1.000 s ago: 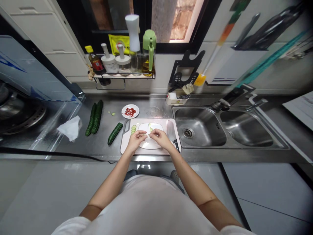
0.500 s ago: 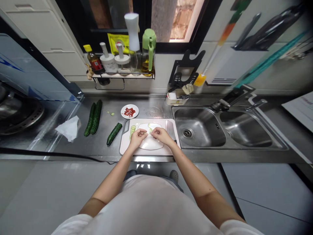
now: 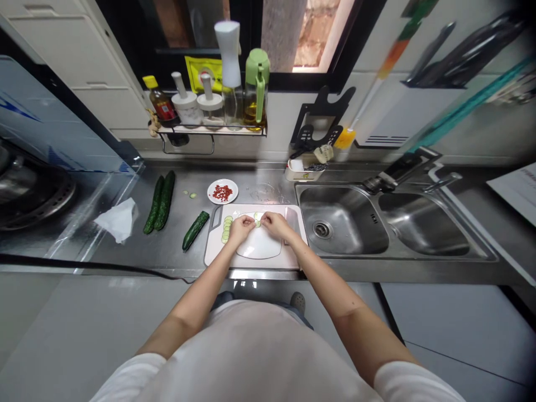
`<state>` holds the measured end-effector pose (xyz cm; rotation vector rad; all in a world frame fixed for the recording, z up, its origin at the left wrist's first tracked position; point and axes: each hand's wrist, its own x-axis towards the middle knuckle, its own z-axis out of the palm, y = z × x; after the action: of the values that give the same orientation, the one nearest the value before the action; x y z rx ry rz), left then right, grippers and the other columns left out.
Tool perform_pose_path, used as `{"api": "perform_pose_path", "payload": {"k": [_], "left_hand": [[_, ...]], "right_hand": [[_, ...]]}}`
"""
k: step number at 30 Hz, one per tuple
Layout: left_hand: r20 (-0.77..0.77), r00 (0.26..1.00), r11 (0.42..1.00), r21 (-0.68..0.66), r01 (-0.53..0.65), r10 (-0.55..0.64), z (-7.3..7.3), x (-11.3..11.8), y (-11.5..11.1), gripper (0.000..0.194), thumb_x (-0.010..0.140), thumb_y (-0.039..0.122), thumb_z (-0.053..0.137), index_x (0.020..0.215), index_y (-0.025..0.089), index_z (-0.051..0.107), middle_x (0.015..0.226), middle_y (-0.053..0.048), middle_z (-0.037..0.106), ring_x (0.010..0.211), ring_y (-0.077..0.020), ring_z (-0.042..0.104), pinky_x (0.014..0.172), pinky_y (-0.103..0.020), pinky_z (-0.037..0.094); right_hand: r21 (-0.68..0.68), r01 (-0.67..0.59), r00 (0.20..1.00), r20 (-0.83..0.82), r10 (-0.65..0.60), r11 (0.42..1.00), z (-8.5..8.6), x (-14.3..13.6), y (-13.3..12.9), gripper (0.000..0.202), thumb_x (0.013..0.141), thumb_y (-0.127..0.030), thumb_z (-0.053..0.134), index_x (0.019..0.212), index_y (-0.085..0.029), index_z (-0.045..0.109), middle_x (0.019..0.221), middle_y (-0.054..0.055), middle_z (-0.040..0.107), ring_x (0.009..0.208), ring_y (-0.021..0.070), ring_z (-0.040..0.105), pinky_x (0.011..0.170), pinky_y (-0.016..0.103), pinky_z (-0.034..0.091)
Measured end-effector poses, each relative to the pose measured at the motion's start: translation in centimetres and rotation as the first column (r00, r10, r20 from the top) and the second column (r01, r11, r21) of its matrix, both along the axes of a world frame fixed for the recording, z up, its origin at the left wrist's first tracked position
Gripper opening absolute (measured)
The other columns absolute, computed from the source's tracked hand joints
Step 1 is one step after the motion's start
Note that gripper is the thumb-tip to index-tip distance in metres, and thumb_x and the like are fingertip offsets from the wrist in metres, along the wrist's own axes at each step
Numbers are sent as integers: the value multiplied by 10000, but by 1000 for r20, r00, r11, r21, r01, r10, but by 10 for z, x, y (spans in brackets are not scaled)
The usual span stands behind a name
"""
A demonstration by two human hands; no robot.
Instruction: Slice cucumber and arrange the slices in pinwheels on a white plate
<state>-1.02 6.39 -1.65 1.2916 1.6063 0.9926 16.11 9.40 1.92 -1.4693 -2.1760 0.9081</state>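
Observation:
Over the pale cutting board (image 3: 214, 254), my left hand (image 3: 242, 228) and my right hand (image 3: 276, 225) are close together with fingers pinched. Between their fingertips lie small green cucumber slices (image 3: 257, 218); what each hand pinches is too small to make out. A row of cucumber slices (image 3: 226, 229) lies on the board's left part. Beside the board on the left is a cut cucumber (image 3: 195, 230). Behind the board stands a white plate (image 3: 210, 196) with chopped red pieces (image 3: 222, 193). A blade, partly hidden, rests at the board's right side.
Two whole cucumbers (image 3: 164, 201) and a crumpled white tissue (image 3: 120, 220) lie left on the counter. A double steel sink (image 3: 347, 218) is at the right. A rack (image 3: 201, 130) with bottles and jars hangs at the back. A stove stands far left.
Both hands have shifted slightly back on the board, closer to the slices between them. The view has moved a little.

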Motion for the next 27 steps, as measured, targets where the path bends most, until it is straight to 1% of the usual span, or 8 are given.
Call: {"api": "perform_pose_path", "payload": {"k": [4,8,13,19,27], "left_hand": [[-173,985,999,-31,-7,1,0,2,9,114,725,215,676,827,172,705,738,-15,686,680,-129,596,675,-237,444],[-279,960,998,-68,-1,-18,4,3,14,127,747,228,666,858,184,707,762,-16,696,700,-135,602,673,-236,428],[-399,916,992,-124,-5,-46,7,6,21,137,771,259,651,887,213,707,835,-22,718,783,-155,622,727,-247,428],[-487,870,987,-159,-1,-78,7,9,23,127,786,259,625,887,239,699,857,-18,720,822,-169,627,741,-256,421],[-543,835,989,-150,5,-86,8,11,24,139,790,242,577,876,242,686,851,-23,717,833,-184,632,718,-264,411]], "right_hand": [[23,-8,992,124,5,1000,-4,-3,8,102,843,-205,582,892,-159,659,780,24,667,694,124,542,641,206,329],[11,-5,979,204,2,1000,-8,-7,14,131,876,-213,554,941,-164,656,858,48,691,751,137,569,661,210,335],[-2,-6,956,295,6,1000,-12,-9,19,196,915,-208,485,1014,-169,649,963,79,698,842,159,596,682,217,338],[-3,-16,927,376,16,1000,-13,-11,22,217,919,-229,478,1059,-172,634,1004,94,694,891,182,601,687,231,334],[-4,-37,896,443,35,999,-12,-14,23,231,945,-257,452,1101,-186,606,1035,97,687,924,192,602,705,243,343]]}}
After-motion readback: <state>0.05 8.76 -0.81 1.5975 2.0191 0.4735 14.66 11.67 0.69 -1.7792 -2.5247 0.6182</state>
